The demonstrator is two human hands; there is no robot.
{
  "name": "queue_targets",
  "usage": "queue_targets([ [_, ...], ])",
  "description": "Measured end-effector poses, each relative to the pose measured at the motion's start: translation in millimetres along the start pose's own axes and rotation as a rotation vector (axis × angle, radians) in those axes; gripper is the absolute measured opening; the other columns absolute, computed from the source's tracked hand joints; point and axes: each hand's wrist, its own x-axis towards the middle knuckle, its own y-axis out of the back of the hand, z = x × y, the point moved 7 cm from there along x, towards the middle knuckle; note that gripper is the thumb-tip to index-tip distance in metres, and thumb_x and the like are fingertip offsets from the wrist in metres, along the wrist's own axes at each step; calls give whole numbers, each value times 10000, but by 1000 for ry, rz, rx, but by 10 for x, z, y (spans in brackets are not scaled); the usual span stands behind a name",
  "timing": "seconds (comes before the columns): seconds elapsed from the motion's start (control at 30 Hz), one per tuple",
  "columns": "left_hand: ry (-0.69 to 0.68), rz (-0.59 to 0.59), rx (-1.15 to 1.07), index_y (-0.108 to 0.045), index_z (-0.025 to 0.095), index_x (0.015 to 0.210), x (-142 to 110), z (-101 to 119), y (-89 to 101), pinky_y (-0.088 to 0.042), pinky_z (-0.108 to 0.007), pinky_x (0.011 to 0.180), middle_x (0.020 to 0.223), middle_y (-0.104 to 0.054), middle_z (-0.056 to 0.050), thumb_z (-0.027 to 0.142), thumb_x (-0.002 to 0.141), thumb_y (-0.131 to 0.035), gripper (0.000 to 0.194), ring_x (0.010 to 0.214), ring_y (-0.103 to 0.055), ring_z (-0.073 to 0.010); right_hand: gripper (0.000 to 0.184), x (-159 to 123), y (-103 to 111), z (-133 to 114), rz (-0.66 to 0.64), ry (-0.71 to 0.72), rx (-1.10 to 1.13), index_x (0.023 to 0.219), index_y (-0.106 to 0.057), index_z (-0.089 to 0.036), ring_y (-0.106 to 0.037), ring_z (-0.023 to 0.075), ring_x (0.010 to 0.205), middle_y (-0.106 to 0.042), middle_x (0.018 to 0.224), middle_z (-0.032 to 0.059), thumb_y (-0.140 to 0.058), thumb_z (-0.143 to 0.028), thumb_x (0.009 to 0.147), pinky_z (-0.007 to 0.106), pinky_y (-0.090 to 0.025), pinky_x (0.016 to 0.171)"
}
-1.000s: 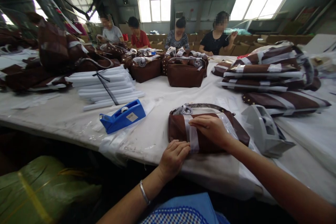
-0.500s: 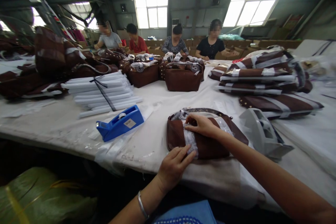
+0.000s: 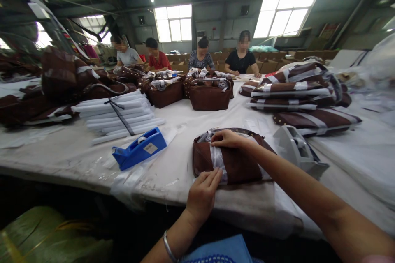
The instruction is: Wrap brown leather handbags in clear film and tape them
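A brown handbag [image 3: 240, 166] lies flat at the table's front edge, its strap along the far side. Around its left part runs a shiny whitish wrapping strip [image 3: 217, 157]. My right hand [image 3: 230, 139] reaches across the bag, thumb and fingertips closed together at the strip's upper end. At the lower end, by the bag's near edge, my left hand [image 3: 203, 191] has its fingers stretched out and resting on the strip. A second strip on the bag's right part is mostly covered by my right forearm.
Left of the bag stands a blue tape dispenser [image 3: 140, 148], with a grey dispenser [image 3: 293, 146] to its right. White rolls [image 3: 117, 115] tied with black ribbon, upright brown bags [image 3: 210, 95] and stacked wrapped bags [image 3: 290, 88] lie beyond. Several people sit across the table.
The view has shifted slightly to the right. My right fingers have closed more tightly at the strip's top. My left fingers have drawn together on its lower end, and the strip looks smoother.
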Motion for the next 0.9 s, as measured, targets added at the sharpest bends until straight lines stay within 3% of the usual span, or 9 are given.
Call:
queue_targets([
  [0.17,8,-5,-7,-473,199,1450,9,4,15,-536,-310,1016,1386,-607,-12,6,869,-530,614,1134,-571,-188,110,157,-4,152,162,-83,-84,824,-760,-204,-682,209,798,-753,808,10,-718,-283,760,278,-496,742],
  [0.3,2,-1,-12,-463,204,1458,6,4,14,-536,-313,1022,1389,-605,-9,-8,862,-518,635,1134,-574,-186,89,264,53,151,295,-92,-115,758,-747,-215,-683,210,751,-745,755,17,-728,-300,774,291,-504,733],
  [0.43,9,22,-15,-459,215,1462,-5,-14,0,-531,-305,1030,1391,-604,-3,-1,873,-513,630,1154,-577,-179,228,8,288,49,462,-65,-87,982,-742,-219,-706,203,841,-765,892,30,-586,-369,907,294,-527,810],
  [0.57,28,37,-19,-458,229,1464,-20,-30,-22,-514,-322,1057,1393,-603,5,-19,871,-502,644,1183,-579,-181,334,-889,681,171,687,-119,-141,1142,-692,-225,-682,240,1031,-728,1139,68,-538,-430,929,362,-521,939],
  [0.67,25,46,-23,-454,233,1468,-28,-30,-22,-512,-340,1061,1388,-606,-1,-31,870,-487,654,1181,-590,-188,351,-1870,1045,350,957,-180,-430,1126,-697,-239,-580,286,1225,-661,1281,83,-552,-468,902,461,-399,1108],
  [0.73,7,55,-16,-445,230,1475,-29,-28,-14,-518,-351,1054,1386,-608,-4,-46,860,-464,674,1175,-598,-192,384,-2480,1217,541,1071,-316,-546,1077,-711,-217,-491,321,1319,-602,1360,115,-545,-500,877,505,-311,1163],
  [0.83,-28,73,4,-434,226,1482,-24,-32,-5,-536,-363,1029,1377,-615,-1,-38,863,-451,673,1159,-611,-198,358,-3132,1302,947,1102,-617,-356,895,-744,-220,-401,358,1386,-589,1370,125,-610,-533,783,506,-229,1198],
  [0.9,-42,86,17,-430,228,1486,-22,-38,-1,-546,-369,1010,1367,-622,1,-17,878,-461,656,1148,-618,-204,330,-3329,1222,1193,1066,-761,-86,786,-752,-239,-396,359,1393,-634,1315,112,-653,-550,734,483,-224,1200],
])
